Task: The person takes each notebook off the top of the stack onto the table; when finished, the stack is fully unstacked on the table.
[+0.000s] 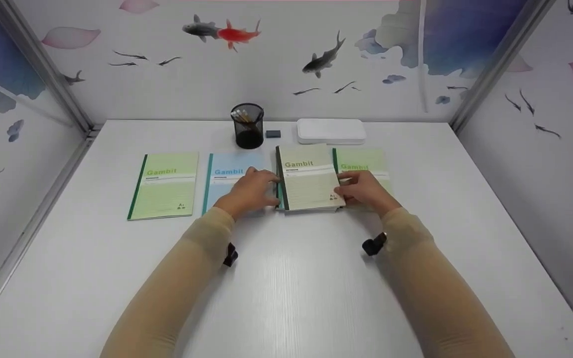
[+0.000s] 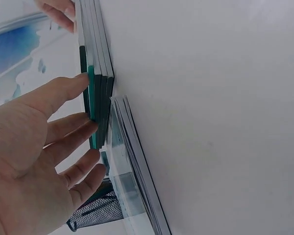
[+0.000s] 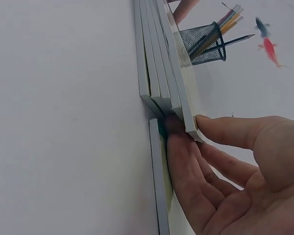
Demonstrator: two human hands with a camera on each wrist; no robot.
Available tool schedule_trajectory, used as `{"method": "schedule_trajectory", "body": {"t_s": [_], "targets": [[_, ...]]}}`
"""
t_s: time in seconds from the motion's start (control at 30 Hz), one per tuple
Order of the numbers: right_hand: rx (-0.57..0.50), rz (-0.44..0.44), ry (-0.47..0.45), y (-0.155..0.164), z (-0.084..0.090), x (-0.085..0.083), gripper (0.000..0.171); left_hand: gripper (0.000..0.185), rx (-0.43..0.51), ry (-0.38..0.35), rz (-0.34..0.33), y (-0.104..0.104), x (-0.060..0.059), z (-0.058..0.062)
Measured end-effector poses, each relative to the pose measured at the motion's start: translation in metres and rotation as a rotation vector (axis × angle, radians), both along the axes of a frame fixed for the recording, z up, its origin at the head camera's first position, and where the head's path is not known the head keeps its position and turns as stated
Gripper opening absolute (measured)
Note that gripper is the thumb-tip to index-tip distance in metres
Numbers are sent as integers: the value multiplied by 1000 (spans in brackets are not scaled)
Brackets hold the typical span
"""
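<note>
A stack of several notebooks (image 1: 307, 180), a cream "Gambit" cover on top, lies mid-table. My left hand (image 1: 265, 188) sets straight fingers against the stack's dark green spines (image 2: 97, 93) and rests over a blue notebook (image 1: 224, 175). My right hand (image 1: 347, 190) meets the opposite edge. Its fingers (image 3: 183, 156) lie flat on a green notebook (image 1: 366, 161) with their tips against the stack's page edges (image 3: 159, 73), and the thumb touches the top cover's corner. Neither hand curls round anything.
Another green notebook (image 1: 164, 185) lies at the left. Behind the row stand a black mesh pencil cup (image 1: 247, 125), a small grey eraser (image 1: 273, 134) and a white flat box (image 1: 331, 131). Patterned walls enclose the white table (image 1: 286, 278) on three sides.
</note>
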State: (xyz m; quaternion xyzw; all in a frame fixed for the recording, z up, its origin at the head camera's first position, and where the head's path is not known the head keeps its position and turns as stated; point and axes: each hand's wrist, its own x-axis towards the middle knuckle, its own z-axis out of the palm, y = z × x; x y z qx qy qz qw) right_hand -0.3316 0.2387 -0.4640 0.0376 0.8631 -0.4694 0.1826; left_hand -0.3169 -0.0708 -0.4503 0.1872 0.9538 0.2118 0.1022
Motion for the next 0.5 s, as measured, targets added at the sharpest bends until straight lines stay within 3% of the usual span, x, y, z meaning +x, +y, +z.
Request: {"method": "schedule_trajectory", "body": {"t_s": [0.23,0.5], "targets": [[-71,-76,-2,12,0,7,56,64,-58,-2,-31,4,-2,3],[-129,-110,42,38,-2,15,57,64,-62,-45,-9,3,-3,3]]}}
